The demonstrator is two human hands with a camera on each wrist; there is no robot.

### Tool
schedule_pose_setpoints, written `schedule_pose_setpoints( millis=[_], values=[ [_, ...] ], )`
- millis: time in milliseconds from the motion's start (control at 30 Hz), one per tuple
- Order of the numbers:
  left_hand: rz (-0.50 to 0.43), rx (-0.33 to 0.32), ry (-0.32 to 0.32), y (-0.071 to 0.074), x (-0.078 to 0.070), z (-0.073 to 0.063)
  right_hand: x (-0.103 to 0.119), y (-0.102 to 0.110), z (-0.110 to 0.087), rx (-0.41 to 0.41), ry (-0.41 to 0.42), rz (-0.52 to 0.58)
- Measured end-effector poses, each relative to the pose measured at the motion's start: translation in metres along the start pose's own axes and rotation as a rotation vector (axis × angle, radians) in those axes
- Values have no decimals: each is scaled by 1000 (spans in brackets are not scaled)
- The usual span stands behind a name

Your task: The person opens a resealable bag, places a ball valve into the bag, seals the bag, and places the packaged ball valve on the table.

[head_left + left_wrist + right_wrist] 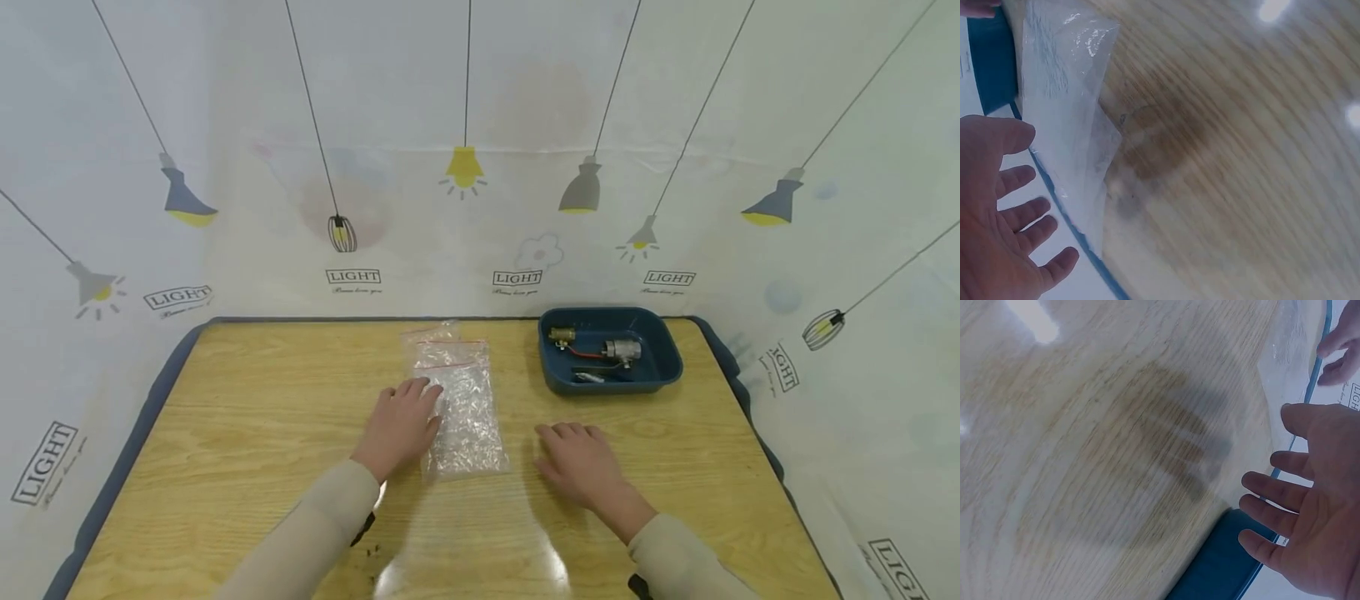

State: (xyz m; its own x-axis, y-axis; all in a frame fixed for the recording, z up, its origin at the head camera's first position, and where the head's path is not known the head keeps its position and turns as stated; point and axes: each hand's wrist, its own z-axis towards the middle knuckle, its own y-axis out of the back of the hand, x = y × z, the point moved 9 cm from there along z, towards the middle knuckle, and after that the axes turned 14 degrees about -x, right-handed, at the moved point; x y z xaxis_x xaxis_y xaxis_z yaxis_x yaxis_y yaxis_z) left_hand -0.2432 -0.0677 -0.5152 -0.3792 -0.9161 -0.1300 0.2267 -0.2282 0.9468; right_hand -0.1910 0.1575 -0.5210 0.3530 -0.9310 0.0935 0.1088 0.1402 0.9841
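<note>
Several clear zip-lock bags (467, 421) with red seal lines lie overlapped on the wooden table. My left hand (403, 423) is over their left edge, fingers loosely bent; whether it touches them I cannot tell. In the left wrist view its fingers (1035, 234) are spread and hold nothing, beside the plastic bag (1063, 94). To the right of the bags, my right hand (581, 467) hovers over or near the table with relaxed fingers. The right wrist view shows that hand (1316, 500) with nothing in it, the blue tray (1219, 562) beyond.
At the back right stands a dark blue plastic tray (555, 384). In it lie a brass fitting (562, 335), a silver metal valve-like part (622, 350) with a red strip near it, and a small silvery piece (589, 377). A lamp-printed curtain (420, 242) borders the table (262, 392).
</note>
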Motion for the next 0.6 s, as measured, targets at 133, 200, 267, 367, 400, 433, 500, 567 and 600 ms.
schedule_pose_setpoints(
  millis=[133, 200, 267, 367, 400, 433, 500, 567, 600],
  values=[
    [-36, 45, 90, -10, 6, 10, 4, -1, 3, 10, 0, 7],
    [-36, 72, 113, -16, 8, 14, 6, -1, 5, 14, 7, 11],
    [-38, 79, 124, -20, 11, 18, 9, 1, 6, 13, 16, 12],
    [-53, 77, 145, -25, 16, 24, 12, 3, 8, 6, 27, 4],
    [-57, 81, 156, -27, 18, 26, 12, 3, 8, 5, 28, 2],
    [-56, 89, 164, -29, 21, 27, 13, 3, 9, 3, 30, 0],
    [-53, 105, 183, -33, 26, 30, 13, 1, 9, 0, 34, 1],
    [-44, 117, 194, -36, 30, 33, 13, 0, 9, -1, 38, 0],
    [-37, 118, 194, -37, 31, 35, 12, -1, 9, -2, 39, 3]
  ],
)
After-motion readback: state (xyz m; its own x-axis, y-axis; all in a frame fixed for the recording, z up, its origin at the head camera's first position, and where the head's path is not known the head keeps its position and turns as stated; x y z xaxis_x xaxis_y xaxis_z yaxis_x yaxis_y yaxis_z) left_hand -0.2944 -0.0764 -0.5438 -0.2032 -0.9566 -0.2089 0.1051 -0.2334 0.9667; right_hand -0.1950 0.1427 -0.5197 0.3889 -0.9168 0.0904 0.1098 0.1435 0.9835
